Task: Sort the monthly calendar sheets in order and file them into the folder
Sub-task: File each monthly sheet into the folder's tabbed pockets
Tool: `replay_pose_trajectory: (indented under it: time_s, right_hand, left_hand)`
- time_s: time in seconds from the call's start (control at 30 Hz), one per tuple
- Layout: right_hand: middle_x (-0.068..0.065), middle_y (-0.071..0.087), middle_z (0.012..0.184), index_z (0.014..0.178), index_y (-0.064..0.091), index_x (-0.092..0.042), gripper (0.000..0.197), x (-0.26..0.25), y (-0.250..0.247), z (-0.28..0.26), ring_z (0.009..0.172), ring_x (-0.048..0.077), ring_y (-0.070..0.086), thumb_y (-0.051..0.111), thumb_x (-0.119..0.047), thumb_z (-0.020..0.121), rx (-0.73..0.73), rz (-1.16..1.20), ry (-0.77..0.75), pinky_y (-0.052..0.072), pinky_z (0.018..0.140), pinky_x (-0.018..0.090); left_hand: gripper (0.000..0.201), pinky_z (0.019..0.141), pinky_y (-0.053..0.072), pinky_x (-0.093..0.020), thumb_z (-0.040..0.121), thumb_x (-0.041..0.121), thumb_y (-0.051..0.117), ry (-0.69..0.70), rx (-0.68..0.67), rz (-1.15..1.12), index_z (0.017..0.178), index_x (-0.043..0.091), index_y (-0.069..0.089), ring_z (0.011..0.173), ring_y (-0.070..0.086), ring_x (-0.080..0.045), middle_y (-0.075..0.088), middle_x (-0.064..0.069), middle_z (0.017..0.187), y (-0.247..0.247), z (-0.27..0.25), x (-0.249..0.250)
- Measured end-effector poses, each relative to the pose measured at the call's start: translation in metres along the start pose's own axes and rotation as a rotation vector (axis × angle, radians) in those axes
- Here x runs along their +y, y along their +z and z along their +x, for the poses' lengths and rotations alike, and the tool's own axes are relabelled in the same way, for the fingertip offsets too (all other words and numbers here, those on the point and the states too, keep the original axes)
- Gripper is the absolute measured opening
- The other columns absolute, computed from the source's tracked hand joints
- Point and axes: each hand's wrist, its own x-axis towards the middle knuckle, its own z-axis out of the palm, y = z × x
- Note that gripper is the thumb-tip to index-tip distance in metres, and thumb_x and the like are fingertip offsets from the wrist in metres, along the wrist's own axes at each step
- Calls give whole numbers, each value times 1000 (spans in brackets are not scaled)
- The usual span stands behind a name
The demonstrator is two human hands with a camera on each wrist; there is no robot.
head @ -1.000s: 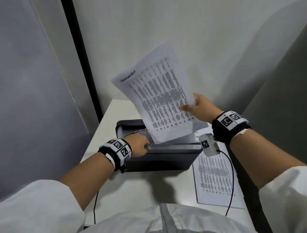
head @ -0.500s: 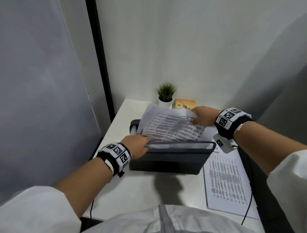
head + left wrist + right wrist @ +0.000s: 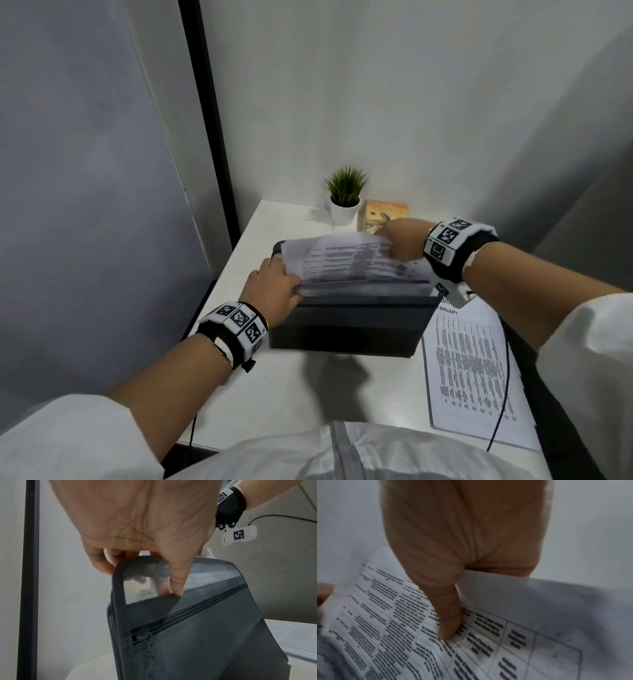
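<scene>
A dark grey expanding folder (image 3: 346,329) stands on the white desk (image 3: 260,383) with its mouth held apart. My left hand (image 3: 274,291) grips its near top edge at the left corner, thumb outside and fingers inside (image 3: 176,582). My right hand (image 3: 400,245) pinches a printed calendar sheet (image 3: 349,262) at its far right edge, thumb on top (image 3: 448,616). The sheet lies tilted low over the folder's mouth, its lower edge down inside. A stack of further sheets (image 3: 476,373), the top one headed FEBRUARY, lies flat to the folder's right.
A small potted plant (image 3: 345,200) and an orange book (image 3: 383,215) stand at the desk's far edge against the wall. A dark vertical post (image 3: 209,137) and grey partition bound the left side. A black cable (image 3: 503,387) runs across the sheet stack.
My right hand has brought the sheet down from upright in the air to lying low over the folder's mouth. My left hand has stayed on the folder's edge.
</scene>
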Motion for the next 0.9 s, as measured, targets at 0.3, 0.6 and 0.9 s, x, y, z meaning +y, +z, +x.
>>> replay_pose_trajectory:
  time_s: [0.3,0.6,0.9]
  right_hand:
    - [0,57,124,111,62,-26,27,-13,44,13,99,19,53,53,-14,90,-161,37,-79,44,84,27]
    - [3,64,119,110,68,-17,27,2,67,8,107,23,58,48,-30,96,-55,267,28,45,96,36]
    - [2,62,104,94,64,-16,28,-2,82,1,102,23,53,37,-25,97,59,319,157,21,109,56]
  left_hand:
    - [28,88,45,-35,89,44,58,16,37,-99,111,27,65,115,43,-28,29,-6,144,2,-5,-2]
    - [34,84,40,-33,95,44,49,97,42,12,119,21,58,110,46,-23,55,3,120,10,0,-3]
    - [35,81,36,-35,78,32,64,84,77,-99,111,25,53,98,47,-27,59,-1,96,7,4,3]
